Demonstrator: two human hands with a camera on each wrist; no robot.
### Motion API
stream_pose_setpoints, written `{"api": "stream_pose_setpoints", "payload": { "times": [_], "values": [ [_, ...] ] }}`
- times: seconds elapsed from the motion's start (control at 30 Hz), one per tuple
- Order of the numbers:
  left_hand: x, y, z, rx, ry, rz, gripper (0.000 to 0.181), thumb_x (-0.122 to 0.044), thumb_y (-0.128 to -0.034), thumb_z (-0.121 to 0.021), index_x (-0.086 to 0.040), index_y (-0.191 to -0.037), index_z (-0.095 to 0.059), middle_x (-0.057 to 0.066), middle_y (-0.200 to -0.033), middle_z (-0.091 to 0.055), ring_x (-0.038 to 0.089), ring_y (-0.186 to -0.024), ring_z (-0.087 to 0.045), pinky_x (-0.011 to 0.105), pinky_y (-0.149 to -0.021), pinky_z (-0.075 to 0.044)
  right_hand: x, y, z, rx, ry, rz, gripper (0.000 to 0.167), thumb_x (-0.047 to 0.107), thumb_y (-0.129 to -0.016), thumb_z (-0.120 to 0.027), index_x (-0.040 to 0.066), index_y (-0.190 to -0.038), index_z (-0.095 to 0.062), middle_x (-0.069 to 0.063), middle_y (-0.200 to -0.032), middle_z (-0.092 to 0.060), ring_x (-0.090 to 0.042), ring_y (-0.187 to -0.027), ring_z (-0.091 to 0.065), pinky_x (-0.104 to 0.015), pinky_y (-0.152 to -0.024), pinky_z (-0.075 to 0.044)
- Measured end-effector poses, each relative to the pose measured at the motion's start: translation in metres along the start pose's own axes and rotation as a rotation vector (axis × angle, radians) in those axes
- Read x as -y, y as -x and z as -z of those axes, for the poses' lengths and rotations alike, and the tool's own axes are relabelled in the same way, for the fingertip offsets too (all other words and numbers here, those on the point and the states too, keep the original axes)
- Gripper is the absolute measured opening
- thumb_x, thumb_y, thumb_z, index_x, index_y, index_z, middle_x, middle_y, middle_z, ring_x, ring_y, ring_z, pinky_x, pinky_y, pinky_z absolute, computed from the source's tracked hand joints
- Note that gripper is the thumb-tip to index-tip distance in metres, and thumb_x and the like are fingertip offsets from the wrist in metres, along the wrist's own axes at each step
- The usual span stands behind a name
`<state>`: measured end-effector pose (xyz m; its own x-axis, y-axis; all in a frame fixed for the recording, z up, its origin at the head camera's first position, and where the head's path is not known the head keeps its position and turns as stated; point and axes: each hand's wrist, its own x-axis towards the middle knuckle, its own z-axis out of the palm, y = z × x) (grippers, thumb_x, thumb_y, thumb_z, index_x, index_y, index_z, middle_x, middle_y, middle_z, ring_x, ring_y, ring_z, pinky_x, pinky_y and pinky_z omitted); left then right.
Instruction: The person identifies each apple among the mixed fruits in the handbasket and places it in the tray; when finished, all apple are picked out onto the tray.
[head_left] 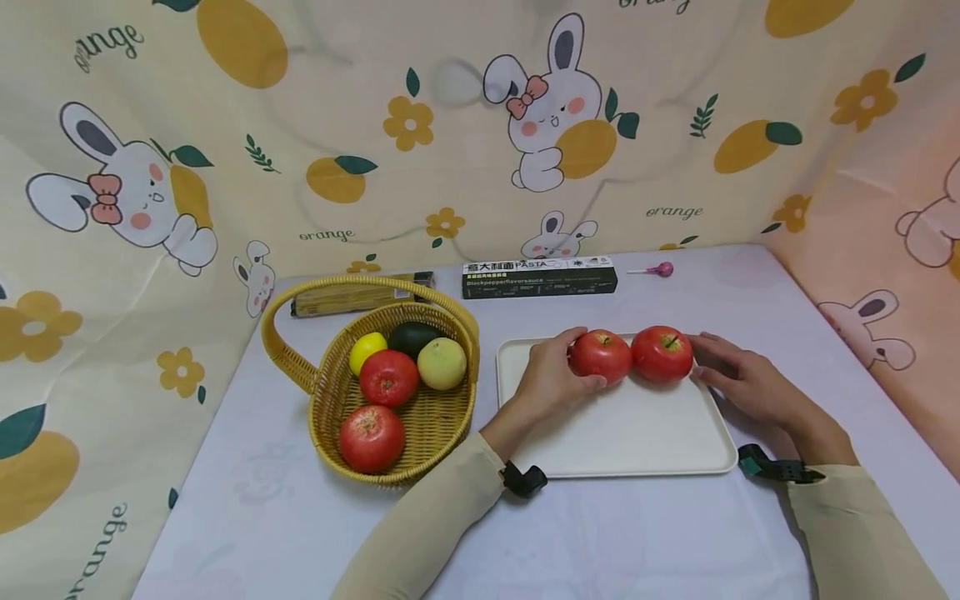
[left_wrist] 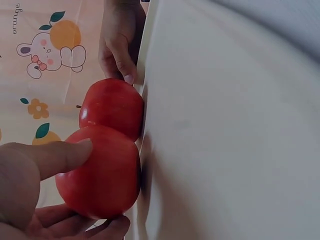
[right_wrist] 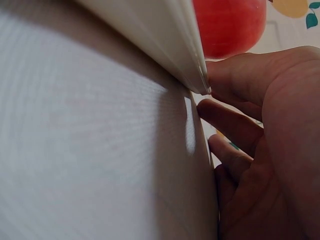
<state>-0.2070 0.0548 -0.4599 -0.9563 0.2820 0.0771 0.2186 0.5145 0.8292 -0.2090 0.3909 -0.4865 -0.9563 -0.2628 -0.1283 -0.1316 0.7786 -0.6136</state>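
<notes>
On a white tray (head_left: 637, 437) two red apples stand side by side, touching. My left hand (head_left: 551, 379) grips the left apple (head_left: 602, 358), thumb on the near side and fingers round the far side; the left wrist view shows this apple (left_wrist: 102, 175) resting on or just over the tray. At the tray's right edge, my right hand (head_left: 753, 392) is beside the right apple (head_left: 662, 357), its fingers loosely bent. In the right wrist view its thumb (right_wrist: 240, 80) is by the tray rim (right_wrist: 200, 75), and nothing is held.
Left of the tray stands a wicker basket (head_left: 318, 417) with a tall handle, holding red, yellow, pale green and dark fruit. Behind lie a pack of dry pasta (head_left: 352, 298), a black pasta box (head_left: 538, 279) and a pink lollipop (head_left: 663, 269). A patterned cloth (head_left: 465, 167) hangs behind.
</notes>
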Motion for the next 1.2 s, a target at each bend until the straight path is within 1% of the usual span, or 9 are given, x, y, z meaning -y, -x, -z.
{"api": "stream_pose_setpoints", "payload": {
  "times": [0.13, 0.3, 0.43, 0.5, 0.57, 0.67, 0.83, 1.0, 1.2],
  "values": [
    [0.0, -0.002, -0.002, 0.001, -0.03, -0.041, 0.077, -0.011, -0.0863, -0.093, -0.006, -0.156, -0.059, 0.01, -0.146, -0.072, 0.026, -0.136, -0.066, 0.033, -0.114, -0.056, 0.002, 0.0, 0.001, -0.003, 0.004, -0.002, 0.07, 0.035, -0.111, -0.064, 0.01, -0.171, -0.037, -0.034, -0.174, -0.028, -0.064, -0.157, -0.026, -0.086, -0.114, -0.034],
    [-0.003, 0.001, 0.0, 0.007, -0.118, -0.076, 0.079, -0.012, -0.0868, -0.092, -0.002, -0.156, -0.057, 0.012, -0.148, -0.07, 0.024, -0.137, -0.068, 0.03, -0.117, -0.054, 0.002, 0.0, 0.001, -0.008, 0.008, 0.001, 0.07, 0.034, -0.112, -0.064, 0.009, -0.17, -0.037, -0.034, -0.174, -0.028, -0.064, -0.157, -0.027, -0.085, -0.114, -0.035],
    [-0.01, 0.009, 0.008, 0.008, -0.163, -0.093, 0.079, -0.016, -0.0887, -0.091, -0.001, -0.158, -0.055, 0.012, -0.153, -0.067, 0.025, -0.142, -0.065, 0.032, -0.12, -0.051, 0.002, 0.0, 0.001, -0.011, 0.009, 0.004, 0.069, 0.033, -0.112, -0.064, 0.008, -0.17, -0.037, -0.035, -0.174, -0.028, -0.064, -0.157, -0.026, -0.085, -0.114, -0.034],
    [-0.013, 0.016, 0.015, 0.009, -0.145, -0.096, 0.079, -0.018, -0.0895, -0.09, -0.003, -0.159, -0.055, 0.011, -0.155, -0.066, 0.026, -0.144, -0.063, 0.034, -0.121, -0.05, 0.001, -0.001, 0.002, -0.009, 0.007, 0.006, 0.069, 0.033, -0.112, -0.064, 0.007, -0.17, -0.036, -0.035, -0.173, -0.028, -0.064, -0.157, -0.026, -0.086, -0.114, -0.034],
    [-0.016, 0.024, 0.023, 0.016, -0.11, -0.099, 0.078, -0.02, -0.0906, -0.09, -0.007, -0.159, -0.056, 0.009, -0.157, -0.065, 0.027, -0.143, -0.064, 0.034, -0.12, -0.052, 0.001, -0.001, 0.001, -0.009, 0.005, 0.01, 0.069, 0.032, -0.112, -0.064, 0.007, -0.17, -0.037, -0.035, -0.173, -0.029, -0.064, -0.157, -0.027, -0.085, -0.114, -0.034],
    [-0.019, 0.039, 0.039, 0.037, 0.0, -0.108, 0.076, -0.019, -0.0917, -0.089, -0.011, -0.16, -0.057, 0.008, -0.158, -0.064, 0.029, -0.141, -0.066, 0.032, -0.117, -0.054, 0.001, 0.0, 0.0, -0.012, 0.005, 0.019, 0.068, 0.031, -0.111, -0.065, 0.007, -0.169, -0.039, -0.034, -0.173, -0.03, -0.063, -0.156, -0.029, -0.085, -0.115, -0.035],
    [-0.016, 0.065, 0.065, 0.073, 0.159, -0.148, 0.074, -0.015, -0.0906, -0.091, -0.015, -0.158, -0.06, 0.004, -0.156, -0.065, 0.021, -0.142, -0.065, 0.028, -0.115, -0.054, 0.0, 0.0, 0.0, -0.013, 0.005, 0.027, 0.067, 0.03, -0.112, -0.064, 0.006, -0.169, -0.039, -0.035, -0.172, -0.031, -0.064, -0.156, -0.029, -0.085, -0.114, -0.035],
    [-0.005, 0.092, 0.095, 0.111, 0.199, -0.157, 0.072, -0.016, -0.0917, -0.089, -0.016, -0.158, -0.06, 0.002, -0.155, -0.067, 0.021, -0.137, -0.069, 0.033, -0.117, -0.054, -0.001, 0.0, 0.002, -0.011, 0.001, 0.026, 0.067, 0.031, -0.112, -0.064, 0.007, -0.169, -0.039, -0.035, -0.173, -0.03, -0.063, -0.158, -0.026, -0.085, -0.114, -0.034],
    [0.017, 0.122, 0.14, 0.123, 0.223, -0.191, 0.071, -0.009, -0.0909, -0.089, -0.011, -0.156, -0.061, 0.004, -0.156, -0.065, 0.024, -0.14, -0.067, 0.043, -0.118, -0.054, -0.003, -0.002, 0.0, -0.011, -0.01, 0.032, 0.068, 0.031, -0.111, -0.065, 0.007, -0.169, -0.039, -0.035, -0.173, -0.03, -0.063, -0.157, -0.027, -0.086, -0.113, -0.035]
  ]
}}
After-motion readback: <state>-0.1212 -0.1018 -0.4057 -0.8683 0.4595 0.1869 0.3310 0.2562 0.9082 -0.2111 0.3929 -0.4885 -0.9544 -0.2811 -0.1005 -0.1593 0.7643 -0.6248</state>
